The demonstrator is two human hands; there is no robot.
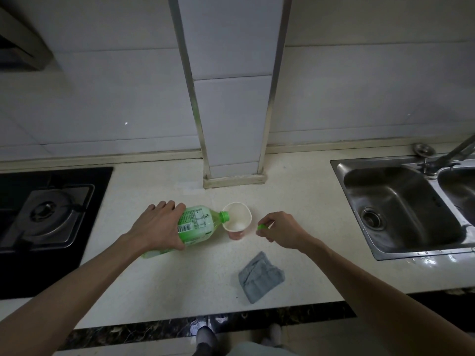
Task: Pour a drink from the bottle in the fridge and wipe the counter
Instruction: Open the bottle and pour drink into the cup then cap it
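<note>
My left hand [159,226] grips a green plastic bottle [198,223] tilted almost flat, its open neck at the rim of a paper cup [237,223]. The cup stands on the pale counter [295,201] and holds a little pale liquid at its bottom. To the right of the cup, my right hand [280,228] pinches the green bottle cap [261,226] just above the counter. A folded grey cloth [261,277] lies near the counter's front edge, below the cup and my right hand.
A black gas hob [48,214] fills the counter's left side. A steel double sink [406,204] with a tap [460,150] is at the right. A tiled pillar [231,124] rises from the counter just behind the cup. The floor and my feet show below.
</note>
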